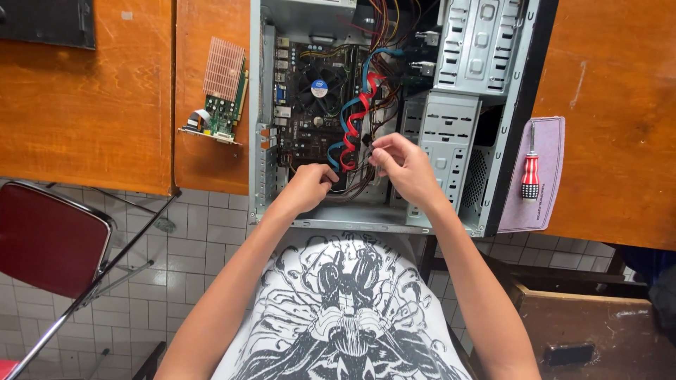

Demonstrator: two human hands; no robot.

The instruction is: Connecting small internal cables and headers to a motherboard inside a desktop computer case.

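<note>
An open computer case (pixel 451 134) lies on its side on a wooden desk (pixel 91 105), and everything else is placed from it; both hands work inside its lower middle, just below the circuit board (pixel 310 105) with its round black fan (pixel 318 81).

The right hand (pixel 403 167) is pinched narrow, thumb and forefinger closed on a thin dark cable (pixel 367 144) where the bundle of loose wires crosses the case floor; the left hand (pixel 308 187) is curled in beside it, fingertips closed on the wires (pixel 331 177) at the board's lower edge, though just what they grip is hidden by the knuckles. Red flat cables (pixel 355 116) and blue ones (pixel 346 112) loop up from that spot toward the top of the case.

By my judgement these cables are light and limp; they bend freely but spring back, and the small plug ends are the fragile part; the plug body looks the safer hold, not the wire itself, since a pull on the wire could strain the joint; the metal edges of the case look sharp enough to nick a knuckle.

Left of the case, on the desk, lies a green card (pixel 220 105) with a pale finned block on it; right of the case a red-and-white screwdriver (pixel 530 172) rests on a mauve mat (pixel 546 204); below and left of the case stands a dark red chair (pixel 46 239) on the tiled floor (pixel 204 239).
</note>
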